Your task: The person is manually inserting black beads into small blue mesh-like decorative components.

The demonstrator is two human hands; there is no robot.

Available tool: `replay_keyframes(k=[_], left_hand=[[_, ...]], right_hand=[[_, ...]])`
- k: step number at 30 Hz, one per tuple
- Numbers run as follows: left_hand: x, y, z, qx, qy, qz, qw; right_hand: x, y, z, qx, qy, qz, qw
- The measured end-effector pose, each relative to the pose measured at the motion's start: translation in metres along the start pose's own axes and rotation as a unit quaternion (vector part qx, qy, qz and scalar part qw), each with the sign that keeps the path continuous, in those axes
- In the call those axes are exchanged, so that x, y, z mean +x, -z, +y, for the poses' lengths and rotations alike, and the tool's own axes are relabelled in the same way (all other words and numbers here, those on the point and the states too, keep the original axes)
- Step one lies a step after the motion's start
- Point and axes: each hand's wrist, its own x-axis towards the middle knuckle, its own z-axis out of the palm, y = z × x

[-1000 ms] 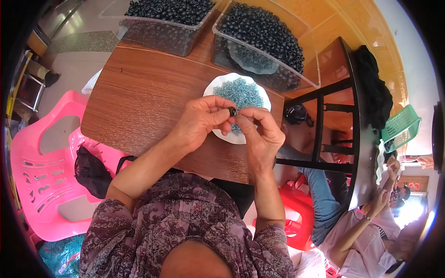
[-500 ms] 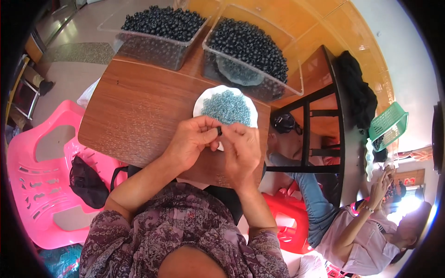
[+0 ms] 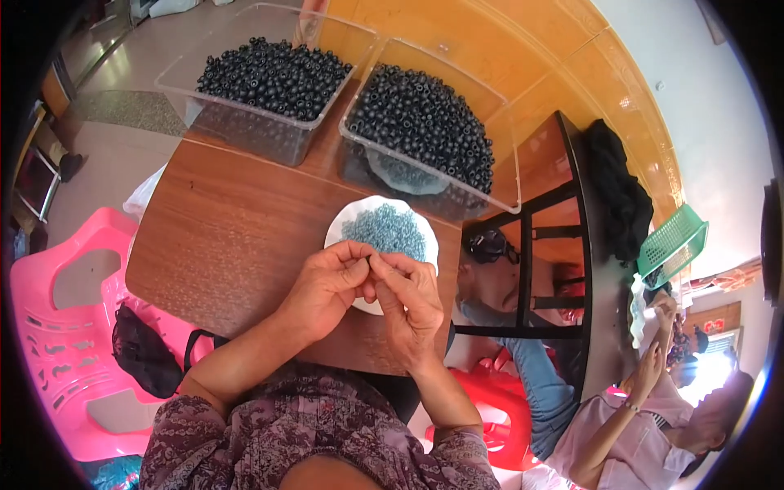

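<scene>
Over the near edge of a white scalloped plate, my two hands meet fingertip to fingertip. A small black part, mostly covered by the fingers, is pinched between them. My left hand grips it with thumb and forefinger. From the other side, the thumb and fingers of my right hand close on the same part. The plate holds a heap of small, clear bluish rings. Whether one of these rings is also in my fingers is hidden.
Two clear plastic bins of black round parts stand at the back of the brown wooden table. A pink chair is at left. On the right, another person sits by a dark table with a green basket.
The view has shifted, so the table and bins appear lower in the picture. My fingers have drawn closer together and now cover more of the black part.
</scene>
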Motion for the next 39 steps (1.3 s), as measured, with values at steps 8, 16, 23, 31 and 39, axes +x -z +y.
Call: replay_keyframes(k=[8,16,23,31,39], left_hand=[[0.018,0.009,-0.002,-0.014,0.039,-0.025,0.999],[0.029,0.025,-0.003,0.022,0.048,-0.074,0.996],[0.033,0.031,0.002,0.035,0.064,-0.056,0.996],[0.034,0.034,0.001,0.054,0.076,-0.049,0.994],[0.031,0.033,0.001,0.063,0.071,-0.055,0.994]], right_hand=[[0.046,0.051,0.021,-0.120,0.077,0.060,0.988],[0.132,0.123,0.120,-0.190,-0.132,0.081,0.969],[0.162,0.111,0.153,-0.300,-0.061,-0.141,0.942],[0.169,0.100,0.156,-0.386,-0.042,-0.242,0.889],[0.170,0.103,0.167,-0.370,0.062,-0.281,0.883]])
